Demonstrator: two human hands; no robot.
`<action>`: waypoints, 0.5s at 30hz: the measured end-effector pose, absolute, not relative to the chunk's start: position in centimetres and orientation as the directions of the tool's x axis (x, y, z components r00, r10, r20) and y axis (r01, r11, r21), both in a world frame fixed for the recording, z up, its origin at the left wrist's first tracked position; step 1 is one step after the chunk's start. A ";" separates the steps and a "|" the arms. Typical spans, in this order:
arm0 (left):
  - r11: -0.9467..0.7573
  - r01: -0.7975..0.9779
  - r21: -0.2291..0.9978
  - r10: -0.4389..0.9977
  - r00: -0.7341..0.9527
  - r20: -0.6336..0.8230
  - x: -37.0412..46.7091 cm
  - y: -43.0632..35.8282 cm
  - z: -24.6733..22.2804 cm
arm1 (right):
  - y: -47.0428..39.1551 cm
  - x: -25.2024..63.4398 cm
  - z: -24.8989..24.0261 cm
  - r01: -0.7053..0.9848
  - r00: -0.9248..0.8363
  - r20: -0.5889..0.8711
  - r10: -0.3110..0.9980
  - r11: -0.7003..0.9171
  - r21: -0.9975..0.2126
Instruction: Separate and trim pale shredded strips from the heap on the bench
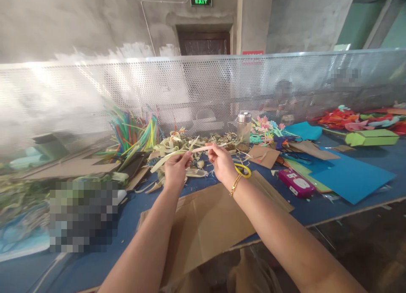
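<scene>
Between my two hands stretches a pale strip point(200, 149), possibly corn husk or paper, held above the worktable. My left hand point(176, 168) pinches it between thumb and fingers, and a pale green end hangs out to the left. My right hand point(221, 162), a gold bracelet at the wrist, pinches the other end. Behind and below the hands lies a heap of similar pale, dried-looking strips point(171, 144). A flat sheet of brown cardboard point(215, 221) lies under my forearms.
Colourful thin sticks point(133, 130) stand at the back left. A lidded clear bottle point(244, 126) stands behind the heap. To the right are a purple box point(296, 183), blue sheets point(352, 174) and a green box point(371, 138). A perforated metal screen point(142, 81) edges the table's back.
</scene>
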State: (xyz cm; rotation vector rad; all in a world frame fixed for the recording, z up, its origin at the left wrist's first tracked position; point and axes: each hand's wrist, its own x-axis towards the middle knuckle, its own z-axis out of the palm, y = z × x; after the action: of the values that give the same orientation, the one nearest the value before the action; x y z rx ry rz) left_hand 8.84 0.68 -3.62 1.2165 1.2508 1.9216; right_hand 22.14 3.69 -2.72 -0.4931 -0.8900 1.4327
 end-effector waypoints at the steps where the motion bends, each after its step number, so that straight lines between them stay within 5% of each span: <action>1: -0.423 0.040 0.905 0.797 -0.459 0.392 8.7 0.7 -3.6 | 3.8 22.1 -2.8 -0.629 -0.094 0.214 0.972 0.108 -0.770; 6: -0.387 0.002 0.922 0.833 -0.427 0.351 8.7 0.7 -3.5 | 5.0 23.0 -3.1 -0.449 0.108 0.197 0.974 0.225 -0.865; 9: -0.351 -0.010 0.936 0.873 -0.365 0.323 8.9 0.5 -3.4 | 5.0 24.4 -2.5 -0.024 0.373 0.440 0.817 0.483 -0.875; 12: -0.331 0.012 0.944 0.899 -0.302 0.319 9.2 0.5 -3.4 | 3.6 25.3 -1.5 0.447 0.247 0.777 0.578 0.644 -0.621; 15: -0.324 -0.024 0.946 0.915 -0.261 0.307 9.1 0.6 -3.6 | 2.1 25.1 -1.1 0.613 -0.083 0.865 0.496 0.710 -0.348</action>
State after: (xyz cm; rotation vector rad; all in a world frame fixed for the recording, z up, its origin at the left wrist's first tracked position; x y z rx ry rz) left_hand 9.11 0.58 -3.56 1.2599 1.1746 1.6752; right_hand 25.11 2.14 -1.09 -0.8889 -1.7290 -0.1230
